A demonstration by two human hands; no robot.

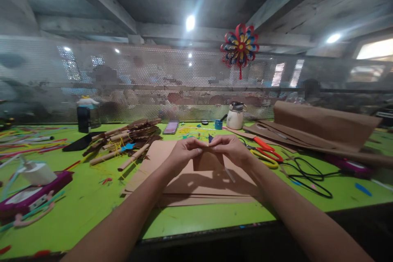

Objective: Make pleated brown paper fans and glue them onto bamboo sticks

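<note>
My left hand (183,152) and my right hand (231,150) meet above a stack of brown cardboard sheets (184,184) on the green table (92,213). Both pinch the top edge of a small brown paper piece (208,160) held upright between them, fingers closed on it. A bit of blue material (210,138) pokes up between the fingertips. A thin grey stick (229,175) lies on the cardboard under my right hand.
Red and yellow scissors (265,153) and a black cord (307,174) lie right of my hands. Rolled brown sticks (123,141) are piled at left. A white jar (235,117), a small blue cup (218,124), folded brown paper (322,125), a mesh screen and a paper pinwheel (240,46) stand behind.
</note>
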